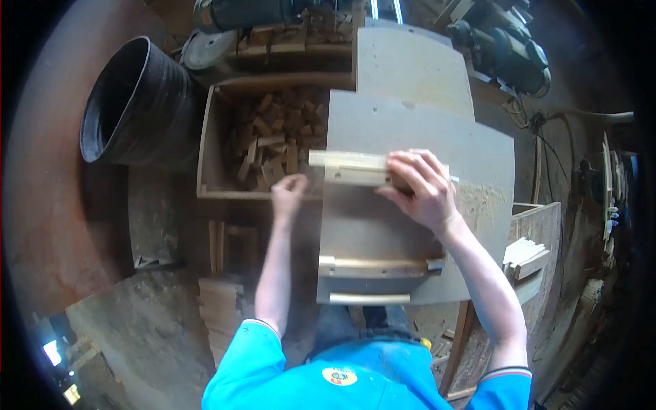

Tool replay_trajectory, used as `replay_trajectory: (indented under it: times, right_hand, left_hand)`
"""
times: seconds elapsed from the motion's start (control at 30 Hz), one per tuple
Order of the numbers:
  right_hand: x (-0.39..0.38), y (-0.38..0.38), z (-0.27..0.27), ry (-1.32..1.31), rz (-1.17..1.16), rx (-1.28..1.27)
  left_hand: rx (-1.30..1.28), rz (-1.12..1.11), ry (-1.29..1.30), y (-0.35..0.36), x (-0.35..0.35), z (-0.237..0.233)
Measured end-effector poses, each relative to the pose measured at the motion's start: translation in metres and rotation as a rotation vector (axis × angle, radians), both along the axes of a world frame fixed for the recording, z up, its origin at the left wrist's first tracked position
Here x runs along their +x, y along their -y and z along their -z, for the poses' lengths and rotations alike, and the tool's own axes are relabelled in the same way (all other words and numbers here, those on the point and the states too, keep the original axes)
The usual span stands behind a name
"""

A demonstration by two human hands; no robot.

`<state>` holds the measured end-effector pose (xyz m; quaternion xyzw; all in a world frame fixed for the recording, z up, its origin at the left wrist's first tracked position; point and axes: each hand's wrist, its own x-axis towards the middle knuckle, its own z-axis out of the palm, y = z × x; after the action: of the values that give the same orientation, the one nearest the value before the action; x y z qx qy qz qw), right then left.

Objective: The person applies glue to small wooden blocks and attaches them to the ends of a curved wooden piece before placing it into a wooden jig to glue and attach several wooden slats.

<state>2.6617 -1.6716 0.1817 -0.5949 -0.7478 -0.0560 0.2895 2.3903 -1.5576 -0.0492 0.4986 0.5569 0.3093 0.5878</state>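
My right hand [425, 191] grips the right end of a pale wooden strip [352, 160], fingers over its far side and thumb on the near side. The strip lies along a wooden block with small dark holes [355, 177] on a grey board [383, 225], and its left end juts past the board's edge. To the left, my left hand [289, 196] is closed and slightly blurred at the near rim of a wooden box [205, 147]. I cannot tell whether anything is in its fingers. Short wood offcuts [273, 140] fill much of the box.
Nearer me on the board are a second wooden bar with metal ends [379, 267] and a thin strip [369, 298]. Sawdust [482, 201] lies at right. A black bin [154, 102] stands left, motors [502, 58] at the back, stacked strips [526, 256] at right.
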Motion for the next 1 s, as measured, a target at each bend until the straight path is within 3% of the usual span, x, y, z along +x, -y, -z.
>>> replay_trajectory:
  times: [0.03,0.1,0.23,0.27,0.37,1.0]
  right_hand:
    - [0.000,0.000,-0.002,0.007,-0.017,0.009]
    - [-0.001,-0.004,-0.003,0.007,-0.043,0.023]
    - [0.011,-0.014,0.000,0.028,-0.064,0.046]
    - [0.013,-0.017,0.001,0.030,-0.059,0.049]
    - [0.020,-0.028,0.005,0.026,-0.072,0.048]
    - [0.066,-0.108,-0.001,0.090,-0.105,-0.035]
  left_hand:
    - [0.143,-0.019,-0.029,0.000,-0.012,-0.047]
    - [0.175,0.005,0.086,-0.003,-0.024,-0.118]
    - [0.233,0.190,-0.023,-0.029,-0.006,-0.198]
    - [0.286,0.259,-0.103,-0.038,-0.001,-0.204]
    - [0.126,0.299,-0.097,-0.063,0.011,-0.208]
    - [0.003,0.303,-0.007,-0.157,0.055,-0.218]
